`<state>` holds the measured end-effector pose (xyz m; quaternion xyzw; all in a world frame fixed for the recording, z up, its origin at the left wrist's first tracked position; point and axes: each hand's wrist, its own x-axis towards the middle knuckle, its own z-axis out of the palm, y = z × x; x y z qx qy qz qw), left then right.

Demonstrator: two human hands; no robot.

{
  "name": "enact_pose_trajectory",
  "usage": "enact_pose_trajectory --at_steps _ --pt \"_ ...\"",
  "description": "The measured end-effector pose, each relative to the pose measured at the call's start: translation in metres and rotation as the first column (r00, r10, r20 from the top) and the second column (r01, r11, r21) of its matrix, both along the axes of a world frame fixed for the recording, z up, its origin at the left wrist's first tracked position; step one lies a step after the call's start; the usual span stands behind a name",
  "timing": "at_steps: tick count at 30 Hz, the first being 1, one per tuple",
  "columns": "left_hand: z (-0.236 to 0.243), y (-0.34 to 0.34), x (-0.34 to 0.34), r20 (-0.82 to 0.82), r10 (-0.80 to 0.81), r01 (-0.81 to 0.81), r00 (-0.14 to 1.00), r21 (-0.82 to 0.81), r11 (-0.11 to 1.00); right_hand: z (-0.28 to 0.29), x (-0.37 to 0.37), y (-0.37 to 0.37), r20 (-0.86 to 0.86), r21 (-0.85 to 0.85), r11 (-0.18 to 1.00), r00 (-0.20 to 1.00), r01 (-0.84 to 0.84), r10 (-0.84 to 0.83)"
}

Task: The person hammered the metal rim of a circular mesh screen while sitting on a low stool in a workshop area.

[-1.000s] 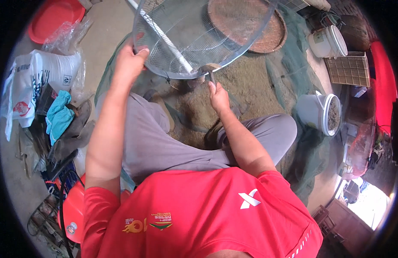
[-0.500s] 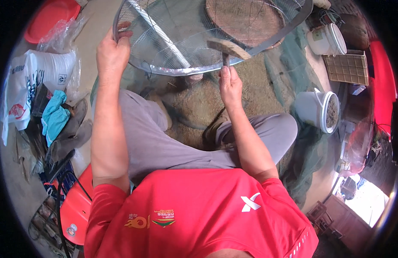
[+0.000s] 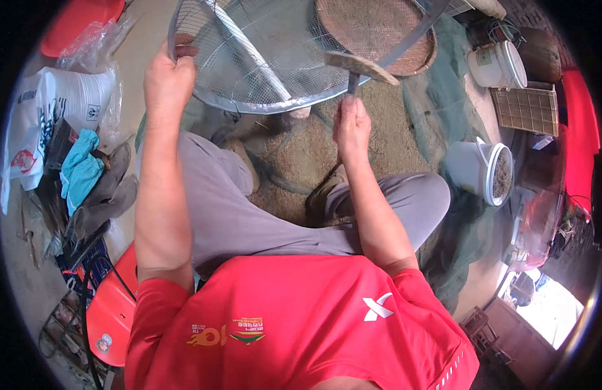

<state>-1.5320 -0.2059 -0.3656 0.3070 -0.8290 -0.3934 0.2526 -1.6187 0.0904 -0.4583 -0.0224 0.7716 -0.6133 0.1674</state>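
Observation:
A large round wire-mesh sieve [image 3: 230,106] with a grey metal rim is tilted up in front of me. My left hand [image 3: 169,83] is closed round the left side of its rim. A white bar [image 3: 249,55] runs across the sieve's mesh. My right hand [image 3: 354,127] grips the short handle of a T-shaped tool with a slightly curved, brownish head [image 3: 360,65]. That head stands close to the sieve's right rim; whether they touch I cannot tell. Grain-like brown material [image 3: 301,153] lies on the floor between my feet, below the sieve.
Beyond the sieve lies a round woven tray [image 3: 414,58]. Green netting [image 3: 444,97] spreads on the right, beside a filled white bucket [image 3: 470,164] and another white bucket [image 3: 492,65]. On the left are a white sack [image 3: 86,94], a teal cloth [image 3: 81,169] and a red basin [image 3: 80,26].
My right hand has shifted a little to the right with the tool, whose head has moved right and slightly up. The sieve's right rim has moved leftward. My left hand keeps its hold.

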Motion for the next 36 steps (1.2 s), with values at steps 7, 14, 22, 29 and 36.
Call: enact_pose_trajectory --at_steps 7,14,22,29,36 --pt "-0.011 -0.001 -0.004 -0.039 -0.032 0.036 0.999 0.122 0.992 -0.053 0.012 0.000 -0.082 0.590 0.793 0.966 -0.151 0.245" --pt "-0.008 -0.005 -0.001 -0.024 -0.059 0.061 0.998 0.102 0.993 -0.003 0.010 -0.015 -0.204 0.266 0.960 0.968 -0.092 0.149" --pt "-0.009 0.002 -0.006 0.015 -0.032 0.030 0.999 0.098 0.995 -0.051 0.012 -0.009 -0.047 0.651 0.741 0.965 -0.165 0.257" --pt "-0.012 -0.005 -0.004 0.035 -0.019 0.016 0.999 0.087 0.996 -0.005 0.002 -0.012 -0.225 0.162 0.986 0.971 -0.046 0.082" --pt "-0.010 0.005 -0.008 0.008 -0.035 0.034 0.999 0.109 0.993 -0.057 0.010 0.002 0.000 0.652 0.743 0.979 -0.154 0.202"
